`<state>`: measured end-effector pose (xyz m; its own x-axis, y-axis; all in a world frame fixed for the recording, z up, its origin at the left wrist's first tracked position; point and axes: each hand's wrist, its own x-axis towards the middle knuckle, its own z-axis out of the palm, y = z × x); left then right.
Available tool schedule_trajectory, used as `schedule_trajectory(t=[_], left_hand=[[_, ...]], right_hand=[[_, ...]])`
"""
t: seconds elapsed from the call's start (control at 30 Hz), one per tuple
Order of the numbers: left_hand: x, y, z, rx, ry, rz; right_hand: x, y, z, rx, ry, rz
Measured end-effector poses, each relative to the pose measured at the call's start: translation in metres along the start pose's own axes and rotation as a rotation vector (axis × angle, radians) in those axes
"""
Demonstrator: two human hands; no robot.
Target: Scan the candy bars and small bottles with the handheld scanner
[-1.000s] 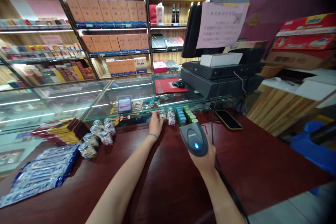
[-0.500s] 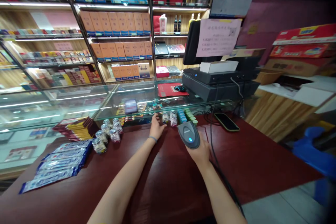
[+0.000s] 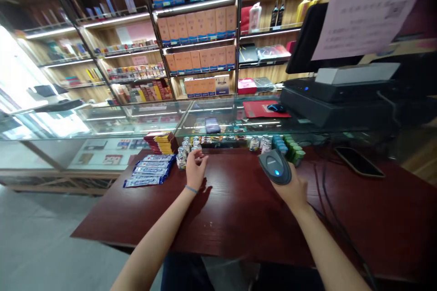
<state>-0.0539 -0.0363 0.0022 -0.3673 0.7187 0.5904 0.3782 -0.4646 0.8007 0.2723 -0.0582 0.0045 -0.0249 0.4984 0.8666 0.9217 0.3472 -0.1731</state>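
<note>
Dark-red table [image 3: 239,218] lies bare between left hand [image 3: 194,170] and scanner [image 3: 275,167].

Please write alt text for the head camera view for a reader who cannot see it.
At a dark red shop counter, the right hand holds a grey barcode scanner, while the left hand reaches, fingers open, toward small glass jars. Blue packets lie left.

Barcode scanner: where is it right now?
In the head view, the barcode scanner is right of centre, held in the right hand above the dark red counter, just in front of the green-capped containers.
</note>
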Motion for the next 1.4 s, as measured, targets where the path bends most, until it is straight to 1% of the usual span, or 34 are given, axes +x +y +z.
schedule_trajectory(t=[0.1,0.2,0.3,0.4,0.47,0.6,0.7,0.87,0.97,1.03,1.1,1.17,1.23,1.3,1.4], left_hand=[[-0.001,-0.016,-0.016,0.019,0.104,-0.011],[0.0,-0.029,-0.019,0.089,0.121,0.006],[0.002,-0.035,-0.017,0.184,0.063,0.055],[0.005,-0.037,-0.016,0.237,-0.056,0.077],[0.005,-0.04,-0.015,0.239,-0.123,0.041],[0.005,-0.048,-0.014,0.204,-0.179,-0.044],[0.004,-0.05,-0.015,0.203,-0.193,-0.028],[0.002,-0.048,-0.015,0.205,-0.124,0.016],[0.001,-0.045,-0.015,0.111,-0.144,-0.041],[0.001,-0.043,-0.014,-0.022,-0.21,-0.127],[0.001,-0.039,-0.015,-0.207,-0.301,-0.247],[-0.001,-0.036,-0.015,-0.396,-0.379,-0.379],[-0.002,-0.033,-0.016,-0.536,-0.437,-0.48],[-0.004,-0.03,-0.016,-0.606,-0.486,-0.524],[-0.006,-0.027,-0.015,-0.624,-0.515,-0.533]], right_hand=[[0.001,-0.014,0.002,0.042,-0.02,-0.054],[0.002,-0.027,0.002,0.089,-0.039,-0.133],[0.001,-0.037,0.004,0.109,-0.048,-0.217],[-0.003,-0.04,0.007,0.122,-0.087,-0.252],[-0.006,-0.04,0.009,0.135,-0.124,-0.25],[-0.01,-0.04,0.012,0.15,-0.171,-0.235],[-0.01,-0.041,0.012,0.154,-0.182,-0.242],[-0.011,-0.041,0.012,0.155,-0.187,-0.298],[-0.014,-0.041,0.012,0.154,-0.191,-0.274],[-0.016,-0.041,0.011,0.15,-0.211,-0.246],[-0.017,-0.043,0.008,0.165,-0.245,-0.251],[-0.017,-0.047,0.005,0.194,-0.291,-0.309],[-0.017,-0.053,0.002,0.222,-0.342,-0.402],[-0.017,-0.058,0.001,0.234,-0.398,-0.473],[-0.019,-0.062,0.001,0.255,-0.457,-0.508]])
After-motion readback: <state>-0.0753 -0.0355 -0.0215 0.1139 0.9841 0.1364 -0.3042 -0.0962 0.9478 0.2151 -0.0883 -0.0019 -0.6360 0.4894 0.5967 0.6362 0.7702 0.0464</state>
